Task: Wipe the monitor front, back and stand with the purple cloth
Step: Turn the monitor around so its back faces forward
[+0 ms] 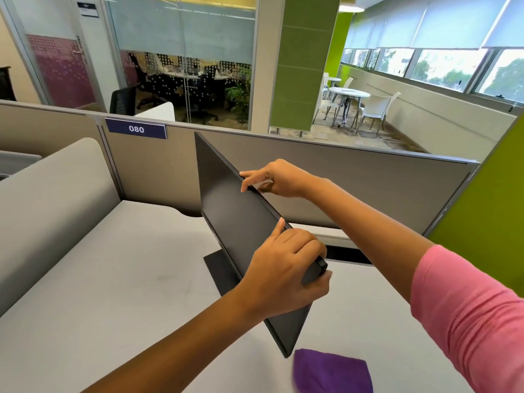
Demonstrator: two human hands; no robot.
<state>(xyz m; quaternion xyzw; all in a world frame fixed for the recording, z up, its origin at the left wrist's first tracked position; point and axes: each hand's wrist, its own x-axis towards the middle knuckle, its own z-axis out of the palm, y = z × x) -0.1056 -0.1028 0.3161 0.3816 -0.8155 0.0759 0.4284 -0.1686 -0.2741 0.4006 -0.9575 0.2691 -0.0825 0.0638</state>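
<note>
A black monitor [232, 219] stands on the white desk, turned edge-on so its dark screen faces left. Its flat square stand base [219, 269] shows below the screen. My left hand [283, 276] grips the monitor's near top corner, fingers wrapped over the edge. My right hand [279, 178] pinches the top edge farther along. The purple cloth [333, 371] lies folded on the desk near the monitor's lower near corner, touched by neither hand.
The white desk [113, 293] is bounded by beige cubicle partitions [368, 191] behind and a rounded divider [48, 199] on the left. A cable slot [347, 253] opens in the desk behind the monitor. A green wall [487, 222] stands at right.
</note>
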